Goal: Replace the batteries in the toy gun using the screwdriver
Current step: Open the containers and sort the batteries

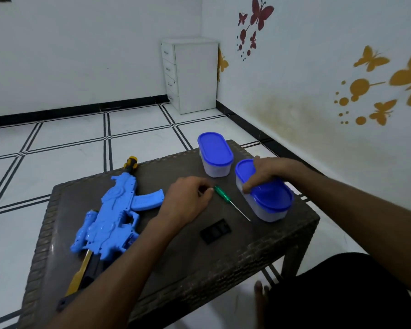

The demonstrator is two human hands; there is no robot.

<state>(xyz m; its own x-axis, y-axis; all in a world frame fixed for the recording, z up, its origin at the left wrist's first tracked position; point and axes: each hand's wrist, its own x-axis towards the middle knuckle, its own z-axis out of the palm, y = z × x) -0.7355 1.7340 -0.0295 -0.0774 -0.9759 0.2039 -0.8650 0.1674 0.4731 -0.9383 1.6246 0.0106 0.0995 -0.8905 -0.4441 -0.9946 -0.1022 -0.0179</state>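
Left hand (188,198) curling by the screwdriver (230,202) handle, grip unclear; right hand (263,173) gripping the near container (266,200). Toy gun (115,214) lying left on the desk (282,238). Risking nudging the screwdriver or black cover (216,231) over the edge.

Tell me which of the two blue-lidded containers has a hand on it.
The nearer container, right of the screwdriver: the right hand rests on its lid. The farther container, at the table's back edge, is untouched.

blue toy gun (112,217) (yellow-black muzzle), green-handled screwdriver (226,198), blue-lidded containers (215,153), brown woven table (259,252).
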